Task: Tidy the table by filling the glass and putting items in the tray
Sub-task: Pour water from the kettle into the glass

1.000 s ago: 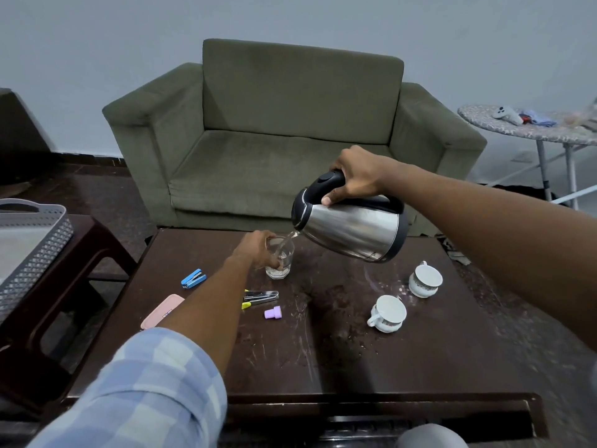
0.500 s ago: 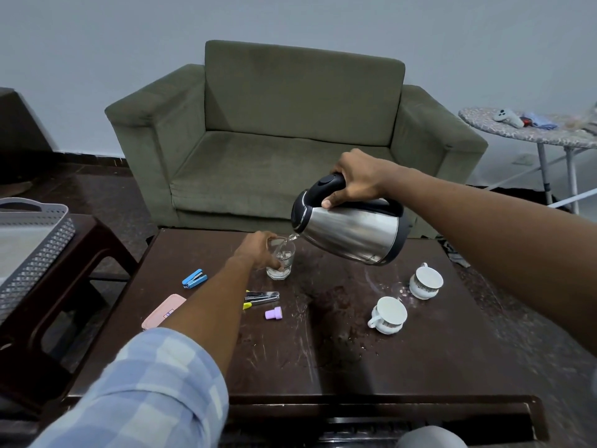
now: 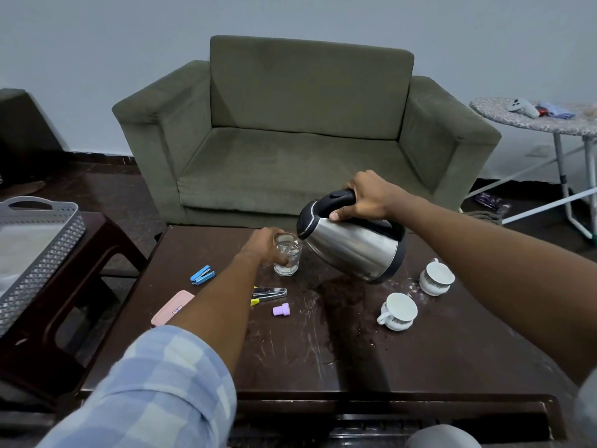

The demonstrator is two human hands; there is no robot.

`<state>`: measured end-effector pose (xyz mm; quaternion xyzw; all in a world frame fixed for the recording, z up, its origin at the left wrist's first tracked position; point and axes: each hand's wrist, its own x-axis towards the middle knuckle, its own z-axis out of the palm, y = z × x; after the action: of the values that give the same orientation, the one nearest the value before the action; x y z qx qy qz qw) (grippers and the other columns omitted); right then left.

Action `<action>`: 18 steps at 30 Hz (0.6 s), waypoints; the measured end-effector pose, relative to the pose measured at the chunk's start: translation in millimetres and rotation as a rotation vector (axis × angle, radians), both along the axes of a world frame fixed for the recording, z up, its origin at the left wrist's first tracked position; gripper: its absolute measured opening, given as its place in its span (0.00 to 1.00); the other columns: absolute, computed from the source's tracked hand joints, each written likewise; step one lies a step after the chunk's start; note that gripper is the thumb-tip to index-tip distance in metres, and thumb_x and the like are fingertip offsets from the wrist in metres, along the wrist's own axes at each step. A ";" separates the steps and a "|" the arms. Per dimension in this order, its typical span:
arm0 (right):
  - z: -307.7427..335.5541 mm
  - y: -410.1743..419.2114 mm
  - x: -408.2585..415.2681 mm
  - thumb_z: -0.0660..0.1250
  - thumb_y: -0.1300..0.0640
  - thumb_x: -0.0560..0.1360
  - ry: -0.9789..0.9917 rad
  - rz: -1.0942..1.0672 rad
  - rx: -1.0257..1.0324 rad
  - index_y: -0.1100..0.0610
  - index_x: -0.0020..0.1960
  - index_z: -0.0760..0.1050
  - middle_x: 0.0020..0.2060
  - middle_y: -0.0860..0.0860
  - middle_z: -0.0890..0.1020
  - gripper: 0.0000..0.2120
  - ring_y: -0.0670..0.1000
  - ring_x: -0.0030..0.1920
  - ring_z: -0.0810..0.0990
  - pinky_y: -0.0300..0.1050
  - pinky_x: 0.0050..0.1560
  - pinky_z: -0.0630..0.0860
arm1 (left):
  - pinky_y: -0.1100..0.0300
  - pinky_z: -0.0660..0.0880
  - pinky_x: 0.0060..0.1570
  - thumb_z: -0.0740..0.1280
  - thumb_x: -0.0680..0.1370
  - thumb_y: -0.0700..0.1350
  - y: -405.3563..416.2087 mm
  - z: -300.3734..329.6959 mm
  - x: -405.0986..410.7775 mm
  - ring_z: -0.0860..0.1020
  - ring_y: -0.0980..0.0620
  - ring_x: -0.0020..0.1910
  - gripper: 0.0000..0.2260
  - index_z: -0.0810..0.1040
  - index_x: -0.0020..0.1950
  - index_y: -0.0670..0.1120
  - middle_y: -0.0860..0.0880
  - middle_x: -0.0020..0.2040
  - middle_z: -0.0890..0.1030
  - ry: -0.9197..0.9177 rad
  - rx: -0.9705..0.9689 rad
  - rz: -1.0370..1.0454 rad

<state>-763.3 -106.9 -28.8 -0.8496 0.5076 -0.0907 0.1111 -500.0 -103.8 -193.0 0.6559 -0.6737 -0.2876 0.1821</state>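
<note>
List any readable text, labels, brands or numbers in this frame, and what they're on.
None can be read.
Pink case: small dark mark near one edge, too small to read.
Kettle: no brand or label visible on the side shown.
Cups: patterned band only, no lettering.
Blue stapler: no legible marking.

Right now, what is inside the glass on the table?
The glass holds clear water, up to about its upper half. The left hand covers its left side, so that part is hidden.
</note>
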 end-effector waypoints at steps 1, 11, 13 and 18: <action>-3.0 0.0 -2.5 0.81 0.38 0.67 -0.016 -0.008 0.003 0.58 0.34 0.76 0.26 0.52 0.76 0.26 0.49 0.29 0.73 0.48 0.31 0.64 | 0.51 0.80 0.61 0.85 0.58 0.48 -0.9 -0.6 0.2 0.83 0.48 0.57 0.42 0.78 0.72 0.46 0.48 0.61 0.85 -0.003 0.002 0.000; -2.1 -5.9 1.9 0.80 0.35 0.67 0.065 0.018 -0.017 0.60 0.35 0.77 0.27 0.53 0.77 0.28 0.53 0.30 0.75 0.49 0.32 0.67 | 0.54 0.79 0.62 0.85 0.60 0.46 -0.2 0.0 0.2 0.82 0.48 0.59 0.42 0.77 0.73 0.45 0.48 0.62 0.84 -0.012 -0.002 0.000; 0.9 -5.9 3.6 0.80 0.36 0.67 0.076 0.019 -0.026 0.59 0.34 0.76 0.27 0.53 0.77 0.27 0.52 0.30 0.75 0.49 0.31 0.67 | 0.53 0.79 0.62 0.85 0.61 0.46 0.0 -0.1 0.3 0.82 0.48 0.59 0.42 0.76 0.73 0.45 0.48 0.63 0.84 -0.012 -0.005 0.002; 4.5 -5.6 7.7 0.79 0.36 0.67 0.101 0.027 -0.054 0.58 0.33 0.75 0.27 0.53 0.77 0.27 0.52 0.30 0.75 0.49 0.32 0.69 | 0.54 0.79 0.62 0.85 0.61 0.46 1.2 -0.2 -0.9 0.82 0.48 0.60 0.42 0.76 0.74 0.45 0.47 0.63 0.84 -0.002 -0.005 0.008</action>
<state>-755.6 -112.5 -24.3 -0.8625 0.4984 -0.0600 0.0638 -500.9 -102.6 -193.1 0.6583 -0.6721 -0.2845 0.1844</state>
